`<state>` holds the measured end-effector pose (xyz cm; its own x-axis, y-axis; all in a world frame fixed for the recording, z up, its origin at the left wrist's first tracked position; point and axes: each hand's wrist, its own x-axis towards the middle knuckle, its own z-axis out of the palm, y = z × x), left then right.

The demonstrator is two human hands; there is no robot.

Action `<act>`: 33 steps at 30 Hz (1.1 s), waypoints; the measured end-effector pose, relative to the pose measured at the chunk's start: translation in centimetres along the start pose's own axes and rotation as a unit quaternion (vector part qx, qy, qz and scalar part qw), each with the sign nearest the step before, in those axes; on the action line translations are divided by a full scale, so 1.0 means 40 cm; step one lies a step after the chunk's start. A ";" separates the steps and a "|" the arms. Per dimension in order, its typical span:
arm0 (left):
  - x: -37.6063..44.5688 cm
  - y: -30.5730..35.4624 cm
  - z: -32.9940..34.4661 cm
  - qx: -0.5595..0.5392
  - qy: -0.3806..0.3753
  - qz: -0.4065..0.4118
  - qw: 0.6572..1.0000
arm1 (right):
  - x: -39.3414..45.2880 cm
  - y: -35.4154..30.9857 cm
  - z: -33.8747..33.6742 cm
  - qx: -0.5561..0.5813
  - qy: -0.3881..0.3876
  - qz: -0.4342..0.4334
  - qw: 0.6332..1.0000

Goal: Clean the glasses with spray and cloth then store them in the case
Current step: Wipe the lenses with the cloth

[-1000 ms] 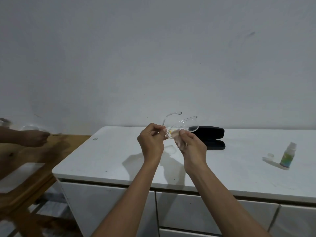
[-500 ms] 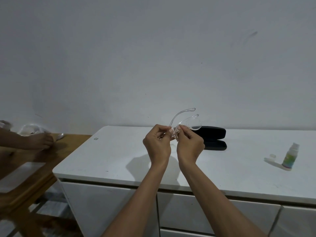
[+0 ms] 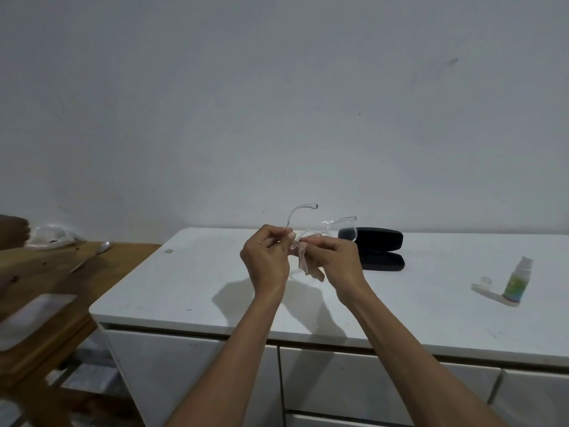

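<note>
I hold clear-framed glasses (image 3: 326,224) above the white cabinet top (image 3: 197,282), their temples open and pointing up and right. My left hand (image 3: 266,260) pinches the frame at one end. My right hand (image 3: 334,260) presses a small pinkish cloth (image 3: 308,266) against the frame, and the cloth's loose end hangs below my fingers. A black glasses case (image 3: 377,249) lies open on the cabinet just behind my right hand. Far to the right stands a small spray bottle (image 3: 517,280) with a green label, its clear cap (image 3: 485,280) beside it.
A wooden table (image 3: 46,272) adjoins the cabinet on the left, carrying a crumpled clear plastic bag (image 3: 50,237) and a spoon (image 3: 103,246). Another person's arm (image 3: 12,231) reaches in at the left edge. Cabinet drawers (image 3: 354,383) face me below; a plain wall rises behind.
My hands and the glasses have tilted, with the temples swinging up and to the right. The cloth's end now hangs lower from my right hand. The other person's hand has drawn back to the left.
</note>
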<state>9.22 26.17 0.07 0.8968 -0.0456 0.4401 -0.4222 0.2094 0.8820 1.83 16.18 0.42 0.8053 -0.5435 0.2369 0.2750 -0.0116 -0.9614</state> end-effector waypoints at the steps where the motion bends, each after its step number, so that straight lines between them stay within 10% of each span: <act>1: 0.000 -0.001 -0.001 0.001 -0.003 -0.004 1.000 | 0.001 0.001 -0.006 -0.025 0.004 -0.003 1.000; 8: -0.010 0.015 0.025 0.005 -0.008 0.023 1.000 | -0.008 -0.002 0.004 -0.126 0.195 -0.094 0.968; 17: -0.039 0.053 0.073 0.007 -0.002 0.092 0.996 | 0.031 -0.030 0.062 0.018 0.315 -0.086 0.945; 23: -0.028 0.048 0.076 0.007 -0.018 0.097 0.995 | 0.045 -0.034 0.054 0.141 0.238 -0.003 0.961; 33: 0.014 0.010 0.025 0.029 -0.033 0.071 0.997 | 0.005 -0.048 -0.021 -0.021 0.027 -0.032 0.999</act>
<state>9.41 25.25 0.84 0.8181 -0.0840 0.5689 -0.5524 0.1608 0.8180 1.01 15.39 2.18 0.7576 -0.5843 0.2909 0.3010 -0.0827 -0.9500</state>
